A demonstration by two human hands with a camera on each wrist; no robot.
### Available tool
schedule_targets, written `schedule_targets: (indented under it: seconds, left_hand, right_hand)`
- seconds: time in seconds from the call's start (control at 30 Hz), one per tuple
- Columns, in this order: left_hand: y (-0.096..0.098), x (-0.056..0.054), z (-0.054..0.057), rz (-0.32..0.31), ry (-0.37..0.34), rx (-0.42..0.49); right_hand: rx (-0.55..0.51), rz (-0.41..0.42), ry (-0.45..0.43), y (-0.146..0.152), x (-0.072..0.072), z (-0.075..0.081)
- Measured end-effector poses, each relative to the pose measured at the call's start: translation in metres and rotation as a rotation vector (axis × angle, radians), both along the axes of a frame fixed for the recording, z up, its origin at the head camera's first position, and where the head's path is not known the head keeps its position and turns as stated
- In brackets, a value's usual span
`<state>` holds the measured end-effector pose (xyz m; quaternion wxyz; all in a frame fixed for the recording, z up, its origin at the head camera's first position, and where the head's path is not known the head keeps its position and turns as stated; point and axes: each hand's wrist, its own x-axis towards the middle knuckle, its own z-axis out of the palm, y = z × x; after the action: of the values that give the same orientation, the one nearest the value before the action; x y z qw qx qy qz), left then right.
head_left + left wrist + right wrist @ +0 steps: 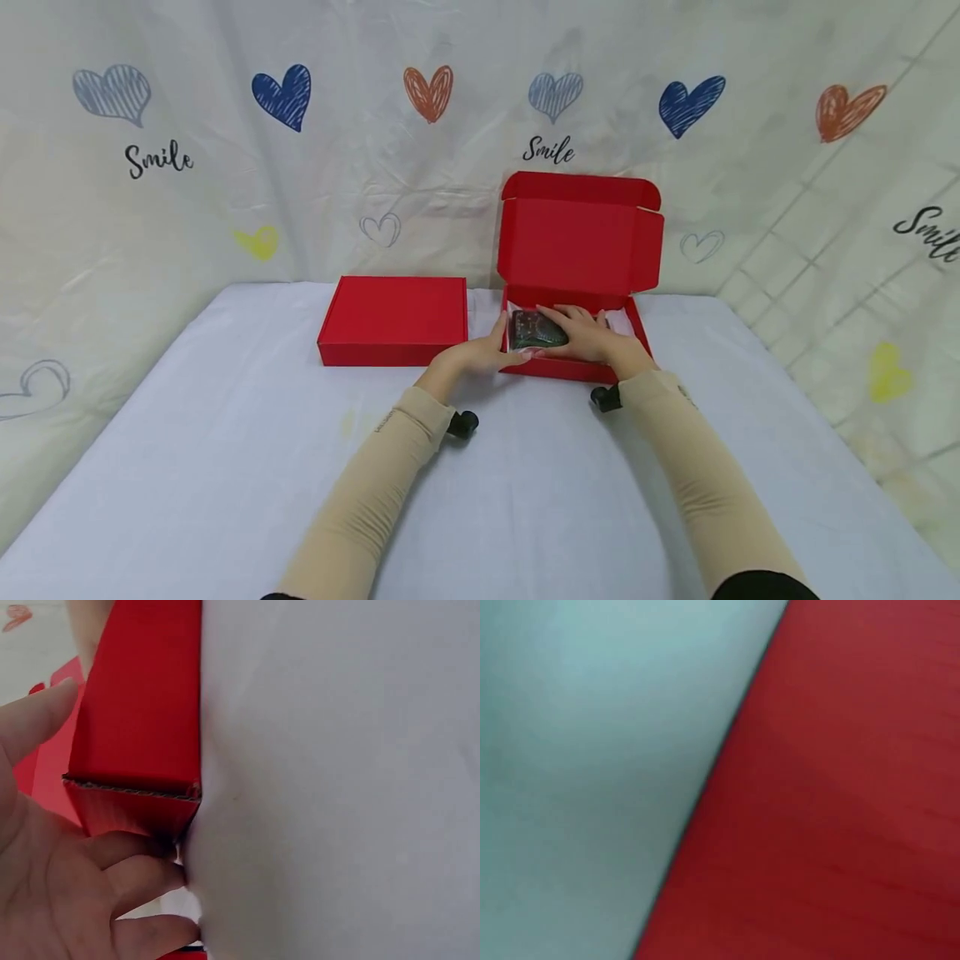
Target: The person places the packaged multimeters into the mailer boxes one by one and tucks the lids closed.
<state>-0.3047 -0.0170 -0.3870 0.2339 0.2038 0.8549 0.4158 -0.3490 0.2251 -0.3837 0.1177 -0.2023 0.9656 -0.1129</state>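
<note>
An open red cardboard box stands at the right of the table with its lid raised against the backdrop. Inside lies a dark, glossy item in clear plastic wrapping. My right hand reaches into the box, its spread fingers resting over the item's right part and hiding some of it. At the box's left front corner is my left hand. In the left wrist view, its fingers touch the side wall and the cloth, while the thumb extends over the rim. The right wrist view shows no hand.
A closed red box stands to the left of the open one. White cloth covers the table. Behind it hangs a pale backdrop with printed hearts. Something pale shows at the open box's right end.
</note>
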Motion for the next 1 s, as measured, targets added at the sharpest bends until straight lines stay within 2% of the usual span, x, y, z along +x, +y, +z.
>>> schedule_targets:
  seconds: [0.13, 0.23, 0.37, 0.43, 0.53, 0.7, 0.8, 1.0]
  left_hand:
    - [-0.004, 0.001, 0.005, 0.019, -0.052, 0.013]
    - [-0.007, 0.0, 0.009, 0.018, -0.053, 0.024]
    - [-0.012, -0.004, 0.017, 0.043, 0.005, 0.053]
    - [-0.015, -0.007, 0.022, 0.083, 0.053, 0.068]
    - [-0.018, -0.009, 0.027, 0.147, 0.136, 0.101]
    - [-0.019, -0.013, 0.031, 0.223, 0.273, 0.233]
    - [-0.019, -0.017, 0.032, 0.292, 0.331, 0.318]
    - [-0.018, -0.031, 0.032, 0.448, 0.328, 0.535]
  right_hand:
    - [-0.016, -0.002, -0.028, 0.0, 0.0, 0.002]
    - [-0.041, -0.01, -0.034, 0.002, 0.0, 0.004]
    - [-0.143, 0.002, 0.002, 0.006, 0.003, 0.01]
    - [-0.209, 0.009, 0.038, 0.01, 0.006, 0.014]
    - [-0.287, -0.027, 0.093, 0.016, 0.01, 0.018]
    - [-0.372, -0.145, 0.202, 0.031, 0.015, 0.022]
    - [-0.436, -0.187, 0.274, 0.039, 0.018, 0.023]
    - [-0.606, -0.262, 0.452, 0.053, 0.02, 0.028]
